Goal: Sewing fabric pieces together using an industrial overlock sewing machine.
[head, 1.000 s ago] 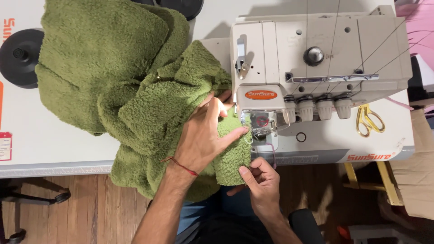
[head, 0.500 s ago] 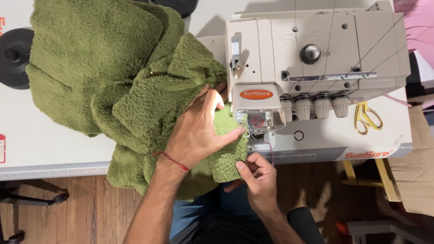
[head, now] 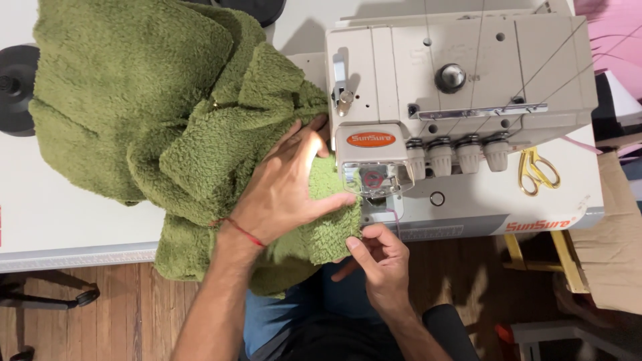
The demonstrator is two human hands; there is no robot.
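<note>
Fleece (head: 154,113) – thick, soft, floppy, bulky but light – heaped on the surface (head: 53,220), edge at the machine (head: 435,100). Your left hand (head: 287,187) presses flat, grip spread; right hand (head: 378,257) pinches the edge. Hold near the seam.

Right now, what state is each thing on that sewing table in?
Green fleece fabric: bunched on the table, front edge hanging over.
Sewing machine: threaded, fabric edge at its foot.
Left hand: flat, pressing the fabric.
Right hand: pinching the fabric's edge.
Yellow scissors: lying closed beside the machine.
Black disc: flat on the table.
</note>
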